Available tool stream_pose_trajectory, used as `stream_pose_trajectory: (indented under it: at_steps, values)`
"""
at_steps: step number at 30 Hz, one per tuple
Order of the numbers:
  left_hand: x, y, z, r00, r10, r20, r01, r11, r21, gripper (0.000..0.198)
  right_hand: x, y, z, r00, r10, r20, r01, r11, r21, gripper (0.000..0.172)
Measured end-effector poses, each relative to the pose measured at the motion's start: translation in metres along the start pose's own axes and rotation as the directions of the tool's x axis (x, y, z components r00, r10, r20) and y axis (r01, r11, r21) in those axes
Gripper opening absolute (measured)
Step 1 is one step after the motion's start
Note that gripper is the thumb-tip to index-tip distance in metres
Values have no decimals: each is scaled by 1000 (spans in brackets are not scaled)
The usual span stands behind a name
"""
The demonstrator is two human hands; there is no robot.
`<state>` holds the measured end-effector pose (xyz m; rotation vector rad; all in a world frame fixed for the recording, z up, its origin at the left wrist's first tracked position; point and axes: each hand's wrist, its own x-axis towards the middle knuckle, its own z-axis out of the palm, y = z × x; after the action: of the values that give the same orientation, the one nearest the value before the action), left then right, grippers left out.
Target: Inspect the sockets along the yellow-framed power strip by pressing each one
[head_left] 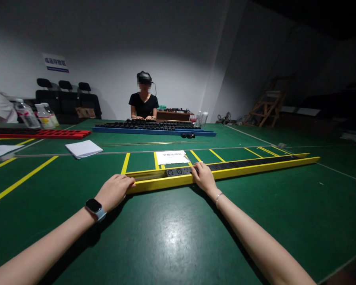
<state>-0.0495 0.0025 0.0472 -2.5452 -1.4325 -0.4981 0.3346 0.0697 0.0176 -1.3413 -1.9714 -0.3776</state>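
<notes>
A long yellow channel (166, 183) lies across the green table, slanting away to the right. Inside it sits a row of black socket modules (240, 163); the bare left stretch of the channel has none. My left hand (114, 192), with a watch at the wrist, is closed round the channel's left end. Bent over the near wall, my right hand (204, 178) has its fingers on the black modules near their left end. Its fingertips are partly hidden, and two socket faces show just left of them.
Behind the channel lie a printed paper label (172, 157) and yellow tape lines. White folded paper (83, 149) is farther left. Red channels (38, 133), bottles (28, 114) and blue channels (154, 130) with black parts stand farther back. A co-worker (144, 103) sits opposite.
</notes>
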Motion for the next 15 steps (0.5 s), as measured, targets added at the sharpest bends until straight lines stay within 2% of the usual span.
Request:
stream_pose_trajectory:
  at_steps: [3, 8, 11, 15]
  values:
    - [-23, 6, -14, 999, 32, 34, -33, 999, 37, 25, -5, 15, -11, 998, 54, 32, -52, 997, -52, 31]
    - [-68, 4, -37, 997, 15, 75, -17, 999, 32, 24, -20, 49, -35, 984, -36, 173, 47, 997, -63, 35]
    - [-97, -12, -47, 996, -36, 86, 36, 999, 9, 26, -28, 86, -47, 974, -25, 227, 47, 995, -90, 41]
    - [-142, -56, -52, 982, -130, 135, 133, 991, -12, 25, -35, 138, -57, 963, 43, 265, -3, 988, -151, 48]
